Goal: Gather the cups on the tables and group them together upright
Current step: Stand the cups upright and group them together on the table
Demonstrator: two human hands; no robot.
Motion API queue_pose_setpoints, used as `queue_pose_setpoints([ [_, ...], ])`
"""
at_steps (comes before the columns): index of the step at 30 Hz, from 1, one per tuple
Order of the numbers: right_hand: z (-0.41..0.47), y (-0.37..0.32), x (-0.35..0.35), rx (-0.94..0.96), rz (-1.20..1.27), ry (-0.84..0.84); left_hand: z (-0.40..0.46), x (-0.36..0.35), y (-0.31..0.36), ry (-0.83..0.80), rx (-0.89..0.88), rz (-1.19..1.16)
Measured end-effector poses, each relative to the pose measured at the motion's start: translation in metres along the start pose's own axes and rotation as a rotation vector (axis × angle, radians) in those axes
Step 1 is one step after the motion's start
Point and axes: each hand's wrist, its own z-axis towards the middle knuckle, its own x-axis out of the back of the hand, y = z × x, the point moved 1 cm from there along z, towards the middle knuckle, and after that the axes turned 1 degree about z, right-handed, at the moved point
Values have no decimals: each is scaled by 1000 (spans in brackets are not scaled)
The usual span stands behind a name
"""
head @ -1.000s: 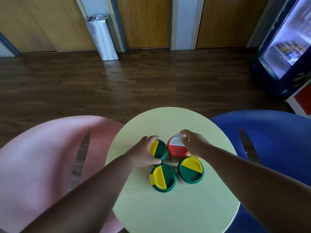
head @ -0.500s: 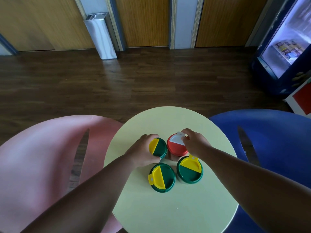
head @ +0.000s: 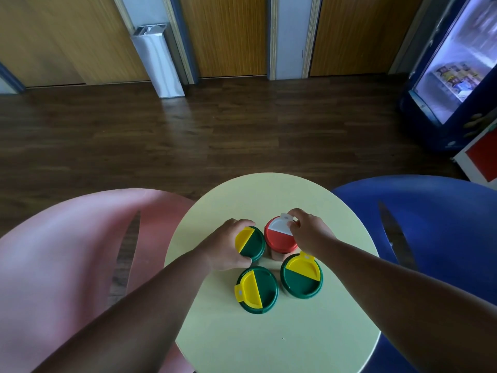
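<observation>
The left hand (head: 224, 244) curls round the side of a green-and-yellow-lidded cup (head: 250, 242), fingers and thumb gripping it. The right hand (head: 309, 231) pinches the rim of the red-and-white-lidded cup (head: 278, 236), which stands upright just right of the gripped cup. Nearer the person than the red-lidded cup stand two more green-lidded cups (head: 256, 289) (head: 301, 277), upright and close together. All four sit clustered on the round yellow table (head: 269, 340). A pink chair (head: 53, 265) lies left of the table, a blue chair (head: 430, 224) right.
</observation>
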Motion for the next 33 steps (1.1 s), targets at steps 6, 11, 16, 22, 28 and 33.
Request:
queue_pose_setpoints([
  [6,4,0,0,-12,36,16,2,-2,2,58,31,-20],
  [11,6,-1,3,8,11,21,0,-6,5,49,21,-5],
  [16,4,6,6,5,-18,28,1,-12,11,70,12,6],
  [22,5,8,11,11,-17,35,5,-13,15,69,17,4],
  [28,8,3,9,12,-12,27,7,-8,11,69,25,2],
  [33,12,1,5,8,1,19,6,-6,8,59,35,-2],
])
